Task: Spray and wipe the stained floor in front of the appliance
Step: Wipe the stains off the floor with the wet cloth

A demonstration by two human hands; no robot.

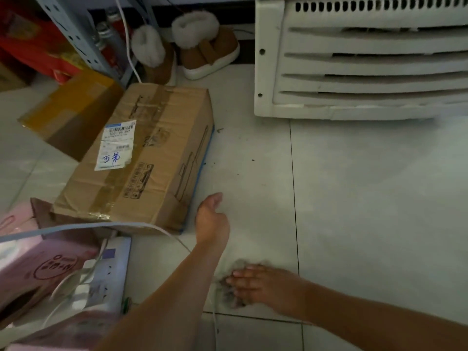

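a pale tiled floor (367,198) is seen from above, and a white slatted appliance (354,72) is stood on it at the upper right. the tiles in front of the appliance are marked by a few dark specks (219,129), scattered near the edge of a taped cardboard box (152,160) that is laid to the left.

the right hand (263,285) is held low on the floor in the lower middle, well apart from the appliance. a grey fuzzy wad (229,297) is pressed against the tile under its fingers (243,274), which are kept straight and close together over it. whether the wad is a cloth or a clump of dust cannot be told.

the left hand (212,219) is stretched forward just beside the near corner of the box. its thumb is raised, but its fingers are turned out of view, so it cannot be told whether they are apart or curled.

a white shipping label (115,148) is stuck on top of the box. a white cable (101,225) is strung across the lower left, above a power strip (111,274) and a pink bag (38,269). a pair of fur-lined boots (202,46) is set against the wall behind the box.
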